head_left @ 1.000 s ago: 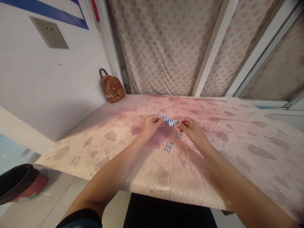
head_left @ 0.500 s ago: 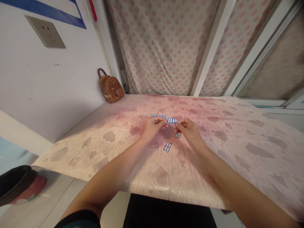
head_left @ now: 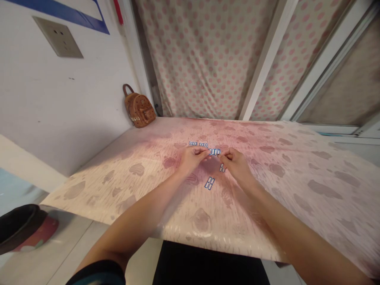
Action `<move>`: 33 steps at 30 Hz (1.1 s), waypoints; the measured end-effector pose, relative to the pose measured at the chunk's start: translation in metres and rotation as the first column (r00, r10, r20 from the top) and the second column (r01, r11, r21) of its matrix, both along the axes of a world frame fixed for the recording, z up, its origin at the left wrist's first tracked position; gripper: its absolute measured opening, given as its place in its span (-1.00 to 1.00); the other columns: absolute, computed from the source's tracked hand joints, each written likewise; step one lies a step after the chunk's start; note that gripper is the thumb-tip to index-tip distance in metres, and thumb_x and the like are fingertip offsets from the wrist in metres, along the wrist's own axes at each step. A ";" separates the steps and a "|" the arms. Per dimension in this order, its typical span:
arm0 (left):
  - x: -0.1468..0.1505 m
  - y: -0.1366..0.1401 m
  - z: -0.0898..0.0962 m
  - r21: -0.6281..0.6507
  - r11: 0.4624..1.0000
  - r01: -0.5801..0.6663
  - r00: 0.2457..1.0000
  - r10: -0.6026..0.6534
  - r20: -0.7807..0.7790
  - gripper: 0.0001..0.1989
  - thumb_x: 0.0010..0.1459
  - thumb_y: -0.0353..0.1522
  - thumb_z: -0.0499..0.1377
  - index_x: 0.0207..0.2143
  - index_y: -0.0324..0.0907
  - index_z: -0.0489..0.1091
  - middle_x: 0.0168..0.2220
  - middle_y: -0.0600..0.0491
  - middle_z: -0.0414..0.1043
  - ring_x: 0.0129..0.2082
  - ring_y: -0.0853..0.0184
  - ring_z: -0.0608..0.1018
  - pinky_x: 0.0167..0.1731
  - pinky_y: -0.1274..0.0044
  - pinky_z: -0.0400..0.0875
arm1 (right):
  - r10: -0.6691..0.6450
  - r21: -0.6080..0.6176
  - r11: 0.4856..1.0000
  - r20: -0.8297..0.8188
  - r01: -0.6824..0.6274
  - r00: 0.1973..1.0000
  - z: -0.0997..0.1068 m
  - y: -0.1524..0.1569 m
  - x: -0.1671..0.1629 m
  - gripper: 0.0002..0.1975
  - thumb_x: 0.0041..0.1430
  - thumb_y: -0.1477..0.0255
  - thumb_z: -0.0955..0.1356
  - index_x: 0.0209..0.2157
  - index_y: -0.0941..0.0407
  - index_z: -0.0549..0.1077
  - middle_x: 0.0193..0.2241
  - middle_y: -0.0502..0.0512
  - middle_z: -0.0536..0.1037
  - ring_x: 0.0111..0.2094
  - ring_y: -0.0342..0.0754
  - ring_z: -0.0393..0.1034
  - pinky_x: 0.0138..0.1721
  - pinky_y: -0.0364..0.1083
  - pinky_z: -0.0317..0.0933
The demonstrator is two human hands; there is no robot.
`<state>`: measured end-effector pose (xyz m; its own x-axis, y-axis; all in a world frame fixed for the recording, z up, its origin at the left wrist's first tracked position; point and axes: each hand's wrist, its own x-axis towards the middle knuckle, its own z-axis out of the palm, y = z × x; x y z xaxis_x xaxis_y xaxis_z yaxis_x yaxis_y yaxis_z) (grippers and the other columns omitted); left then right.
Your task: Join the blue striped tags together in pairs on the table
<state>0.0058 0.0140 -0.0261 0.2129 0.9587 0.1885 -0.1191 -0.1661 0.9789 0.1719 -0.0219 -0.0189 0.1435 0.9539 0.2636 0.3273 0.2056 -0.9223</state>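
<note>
Over the middle of the table, my left hand (head_left: 191, 159) and my right hand (head_left: 235, 162) pinch opposite ends of a short strip of blue-bordered white labels (head_left: 214, 152). Fingertips cover both ends of the strip. Beyond my left hand, several similar small labels (head_left: 198, 144) lie in a row on the tablecloth, partly hidden by the fingers. A small piece with the same blue borders (head_left: 222, 168) rests just below my right fingers. Nearer to me lies another blue-bordered label piece (head_left: 209, 183), flat and tilted. The print on the labels is too small to read.
A patterned pink and cream tablecloth (head_left: 118, 178) covers the table. At the back left, a small brown backpack (head_left: 140, 110) leans by the wall. A dotted curtain (head_left: 204, 59) hangs behind the table. On the floor at the left stands a dark-rimmed bin (head_left: 29, 229).
The strip between my fingers has shifted slightly, and less of it shows at the left end. Both hands keep nearly the same place and pinch.
</note>
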 end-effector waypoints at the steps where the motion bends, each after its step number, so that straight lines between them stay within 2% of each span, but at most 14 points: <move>1: 0.000 -0.001 0.001 -0.001 1.000 0.002 1.000 -0.002 -0.006 -0.79 0.04 -0.27 0.35 -0.35 -0.25 0.56 -0.38 -0.03 0.59 -0.39 0.36 0.60 -0.35 0.56 0.47 | 0.001 -0.002 1.000 0.008 -0.001 1.000 0.000 0.000 0.000 -0.80 -0.04 0.25 0.35 -0.49 0.09 0.33 -0.63 -0.02 0.41 -0.63 -0.14 0.24 -0.58 -0.13 0.10; 7: 0.001 -0.004 0.002 0.001 1.000 -0.001 1.000 0.001 -0.029 -0.86 0.05 -0.32 0.33 -0.37 -0.23 0.56 -0.41 -0.01 0.59 -0.40 0.36 0.60 -0.36 0.57 0.46 | 0.031 0.012 0.999 0.059 -0.031 0.998 -0.001 0.002 0.003 -0.83 0.00 0.28 0.33 -0.46 0.08 0.32 -0.60 -0.03 0.41 -0.57 -0.11 0.28 -0.51 -0.12 0.11; 9: 0.000 -0.002 0.001 0.015 1.000 -0.024 0.999 0.024 -0.031 -0.85 0.06 -0.32 0.32 -0.38 -0.24 0.56 -0.42 -0.01 0.58 -0.41 0.36 0.60 -0.37 0.57 0.46 | 0.001 0.039 0.999 0.078 -0.004 0.997 -0.001 0.003 0.005 -0.82 0.02 0.27 0.34 -0.43 0.07 0.30 -0.57 -0.03 0.42 -0.54 -0.10 0.30 -0.48 -0.12 0.13; 11: -0.002 0.002 -0.001 0.027 0.997 -0.067 0.997 0.068 -0.029 -0.86 0.06 -0.32 0.31 -0.38 -0.25 0.55 -0.44 0.00 0.58 -0.43 0.37 0.59 -0.38 0.58 0.45 | -0.019 0.064 0.998 0.144 0.010 0.989 -0.001 0.001 0.005 -0.80 0.05 0.26 0.34 -0.41 0.07 0.28 -0.54 -0.04 0.43 -0.51 -0.10 0.32 -0.45 -0.12 0.14; 13: -0.007 0.007 -0.001 0.027 0.991 -0.128 0.991 0.128 -0.027 -0.87 0.07 -0.34 0.30 -0.39 -0.25 0.55 -0.45 0.00 0.57 -0.45 0.37 0.59 -0.39 0.57 0.46 | 0.055 0.045 0.997 0.276 -0.070 0.960 0.000 -0.002 0.004 -0.82 0.08 0.26 0.35 -0.41 0.06 0.31 -0.52 -0.04 0.45 -0.48 -0.10 0.32 -0.42 -0.12 0.15; 16: -0.014 0.013 0.002 0.009 0.979 -0.205 0.978 0.205 -0.020 -0.91 0.07 -0.39 0.28 -0.42 -0.25 0.55 -0.47 0.02 0.57 -0.46 0.37 0.59 -0.40 0.57 0.47 | 0.253 -0.086 0.966 0.524 -0.245 0.813 0.000 -0.011 -0.001 -0.85 0.07 0.31 0.38 -0.44 0.07 0.36 -0.49 -0.03 0.47 -0.44 -0.09 0.34 -0.39 -0.12 0.13; 18: -0.017 0.015 0.004 -0.008 0.971 -0.237 0.971 0.237 -0.014 -0.93 0.07 -0.42 0.27 -0.43 -0.25 0.54 -0.48 0.03 0.56 -0.45 0.36 0.59 -0.40 0.57 0.47 | 0.320 -0.157 0.944 0.648 -0.290 0.691 -0.001 -0.017 -0.005 -0.83 0.00 0.33 0.43 -0.44 0.07 0.36 -0.44 0.00 0.49 -0.40 -0.08 0.35 -0.38 -0.12 0.13; 20: -0.018 0.015 0.006 -0.023 0.969 -0.248 0.969 0.247 -0.018 -0.93 0.08 -0.43 0.26 -0.42 -0.24 0.54 -0.48 0.03 0.56 -0.45 0.37 0.59 -0.39 0.57 0.47 | 0.341 -0.197 0.936 0.718 -0.292 0.606 -0.001 -0.021 -0.008 -0.78 -0.06 0.35 0.46 -0.41 0.08 0.37 -0.37 0.05 0.50 -0.37 -0.05 0.37 -0.36 -0.10 0.14; 22: -0.018 0.015 0.006 -0.027 0.969 -0.244 0.969 0.243 -0.033 -0.93 0.09 -0.43 0.26 -0.42 -0.25 0.54 -0.48 0.03 0.56 -0.45 0.38 0.59 -0.39 0.57 0.47 | 0.348 -0.225 0.934 0.747 -0.277 0.567 -0.002 -0.024 -0.009 -0.76 -0.08 0.38 0.47 -0.37 0.09 0.37 -0.32 0.09 0.50 -0.33 -0.02 0.38 -0.34 -0.09 0.16; 26: -0.016 0.016 0.003 -0.015 0.972 -0.234 0.972 0.233 -0.041 -0.93 0.08 -0.42 0.26 -0.42 -0.25 0.54 -0.47 0.02 0.56 -0.45 0.37 0.59 -0.39 0.57 0.47 | 0.388 -0.277 0.920 0.732 -0.276 0.561 0.003 -0.026 -0.009 -0.78 -0.04 0.43 0.44 -0.31 0.09 0.38 -0.31 0.12 0.51 -0.29 0.02 0.40 -0.33 -0.07 0.16; 30: -0.017 0.018 0.000 -0.004 0.972 -0.233 0.971 0.233 -0.045 -0.93 0.08 -0.42 0.26 -0.42 -0.25 0.54 -0.47 0.01 0.56 -0.45 0.37 0.59 -0.38 0.57 0.47 | 0.470 -0.365 0.883 0.672 -0.296 0.572 0.010 -0.030 -0.010 -0.88 0.03 0.46 0.40 -0.34 0.09 0.41 -0.36 0.09 0.49 -0.36 -0.03 0.38 -0.39 -0.08 0.12; 33: -0.018 0.018 0.002 0.002 0.972 -0.233 0.972 0.233 -0.044 -0.93 0.08 -0.42 0.26 -0.42 -0.26 0.53 -0.48 0.01 0.56 -0.45 0.38 0.59 -0.39 0.58 0.46 | 0.483 -0.359 0.875 0.668 -0.324 0.566 0.008 -0.031 -0.008 -0.93 0.04 0.45 0.40 -0.41 0.09 0.41 -0.37 0.07 0.48 -0.37 -0.06 0.36 -0.41 -0.10 0.09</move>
